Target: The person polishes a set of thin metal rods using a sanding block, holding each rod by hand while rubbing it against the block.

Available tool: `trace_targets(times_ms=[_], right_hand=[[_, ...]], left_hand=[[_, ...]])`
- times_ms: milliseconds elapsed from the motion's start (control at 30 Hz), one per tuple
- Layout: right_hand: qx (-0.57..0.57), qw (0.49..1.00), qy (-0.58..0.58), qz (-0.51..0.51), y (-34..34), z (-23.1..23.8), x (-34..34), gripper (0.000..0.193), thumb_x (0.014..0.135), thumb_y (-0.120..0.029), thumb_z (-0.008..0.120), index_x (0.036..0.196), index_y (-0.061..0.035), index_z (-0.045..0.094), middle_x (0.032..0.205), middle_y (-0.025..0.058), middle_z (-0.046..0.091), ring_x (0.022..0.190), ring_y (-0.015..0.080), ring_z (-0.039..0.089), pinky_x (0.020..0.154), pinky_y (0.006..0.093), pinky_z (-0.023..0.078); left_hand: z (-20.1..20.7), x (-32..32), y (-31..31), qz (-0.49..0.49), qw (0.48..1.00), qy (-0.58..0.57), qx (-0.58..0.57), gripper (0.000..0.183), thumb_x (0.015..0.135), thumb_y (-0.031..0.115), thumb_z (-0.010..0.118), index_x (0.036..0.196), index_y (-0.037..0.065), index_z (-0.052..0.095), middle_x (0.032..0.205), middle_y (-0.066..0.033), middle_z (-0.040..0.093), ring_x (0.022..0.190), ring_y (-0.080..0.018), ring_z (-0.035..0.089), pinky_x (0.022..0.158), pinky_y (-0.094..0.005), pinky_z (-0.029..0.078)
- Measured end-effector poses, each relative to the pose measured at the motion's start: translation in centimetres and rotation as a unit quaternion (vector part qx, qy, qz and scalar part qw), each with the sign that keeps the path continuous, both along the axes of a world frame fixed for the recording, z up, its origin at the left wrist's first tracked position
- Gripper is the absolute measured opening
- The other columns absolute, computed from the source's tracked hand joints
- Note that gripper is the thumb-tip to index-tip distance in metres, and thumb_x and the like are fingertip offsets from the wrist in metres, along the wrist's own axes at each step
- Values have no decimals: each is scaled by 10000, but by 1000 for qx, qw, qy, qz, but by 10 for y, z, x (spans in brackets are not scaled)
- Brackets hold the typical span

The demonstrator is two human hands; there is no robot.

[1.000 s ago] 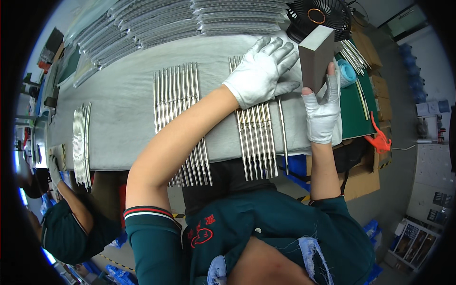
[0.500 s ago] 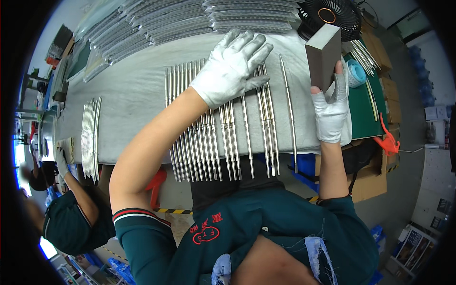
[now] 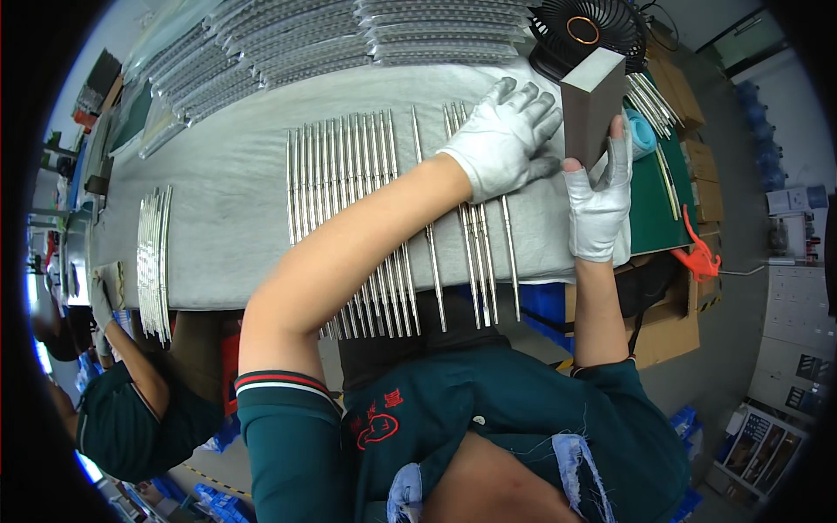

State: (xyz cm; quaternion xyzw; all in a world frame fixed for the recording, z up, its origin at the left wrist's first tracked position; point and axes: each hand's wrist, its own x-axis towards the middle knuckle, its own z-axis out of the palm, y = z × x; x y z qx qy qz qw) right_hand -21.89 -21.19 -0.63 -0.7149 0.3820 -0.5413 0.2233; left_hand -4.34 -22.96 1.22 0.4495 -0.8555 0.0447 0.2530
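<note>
On the pale cloth lies a row of slender metal rods (image 3: 344,166), side by side and pointing toward me, with a single rod (image 3: 429,244) apart to their right. My left hand (image 3: 506,139), in a white glove with greyed fingers, is open, fingers spread, palm down over the rightmost rods (image 3: 479,253). It hides their far parts; whether it presses on them I cannot tell. Gripped upright in my gloved right hand (image 3: 602,209) is a dark brown sanding block (image 3: 588,113) with a pale end. Bare thumb and fingertip show there.
Stacks of plastic-wrapped rods (image 3: 296,44) line the back. A black fan (image 3: 584,30) stands back right, near a light-blue roll (image 3: 643,135) and loose rods (image 3: 654,105). Another bundle (image 3: 155,261) lies left. A co-worker (image 3: 144,410) is at lower left. A red-handled tool (image 3: 700,260) hangs right.
My left hand has moved right, from the main row to the rightmost rods. Those rods now lie closer together, and the main row is more tightly grouped. The right hand keeps the block.
</note>
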Motion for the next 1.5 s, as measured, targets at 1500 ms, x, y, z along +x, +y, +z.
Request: trace_targets(times_ms=[1500], right_hand=[[-42, 999, 3, -15, -2, 1, 8, 785, 807, -192, 792, 1479, -122, 392, 1463, 136, 444, 1325, 278, 447, 1097, 370, 361]], left_hand=[[3, 18, 7, -17, 999, 28, -28, 628, 911, 429, 575, 1340, -22, 494, 1408, -216, 469, 1344, -364, 410, 1148, -488, 268]])
